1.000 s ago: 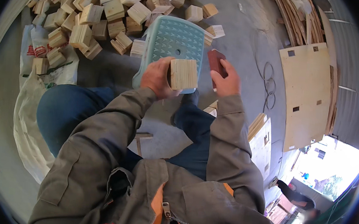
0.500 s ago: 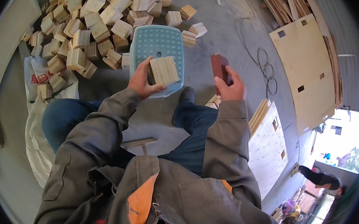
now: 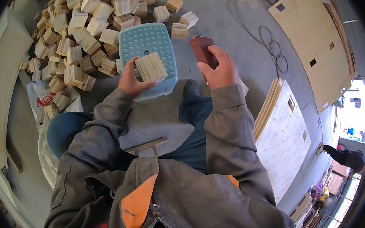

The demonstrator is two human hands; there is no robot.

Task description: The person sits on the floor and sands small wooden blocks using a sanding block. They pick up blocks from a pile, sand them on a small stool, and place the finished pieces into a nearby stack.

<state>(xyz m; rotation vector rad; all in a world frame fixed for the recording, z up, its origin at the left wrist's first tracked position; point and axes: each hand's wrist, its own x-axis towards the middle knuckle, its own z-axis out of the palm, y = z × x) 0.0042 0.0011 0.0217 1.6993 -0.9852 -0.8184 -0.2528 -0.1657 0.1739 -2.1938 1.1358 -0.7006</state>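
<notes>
My left hand (image 3: 133,81) grips a plywood block (image 3: 152,67) with layered edges, its thumb along the near side and fingers on the left. The block is over the near part of a pale blue-green plastic stool (image 3: 142,36); I cannot tell whether it rests on the top. Right of the stool, my right hand (image 3: 222,71) is closed round a dark red sanding block (image 3: 202,50), held up in the air and tilted. The two blocks are apart.
A big heap of plywood blocks (image 3: 79,31) lies beyond and left of the stool. A white sack (image 3: 42,123) is beside my left knee. Stacked plywood sheets (image 3: 282,140) stand at right, near a coiled cable (image 3: 268,45). Another person (image 3: 348,159) is at far right.
The view has shifted, so most things sit differently in it. My right hand has turned the red sanding block and brought it nearer the stool. The left hand keeps its hold on the plywood block.
</notes>
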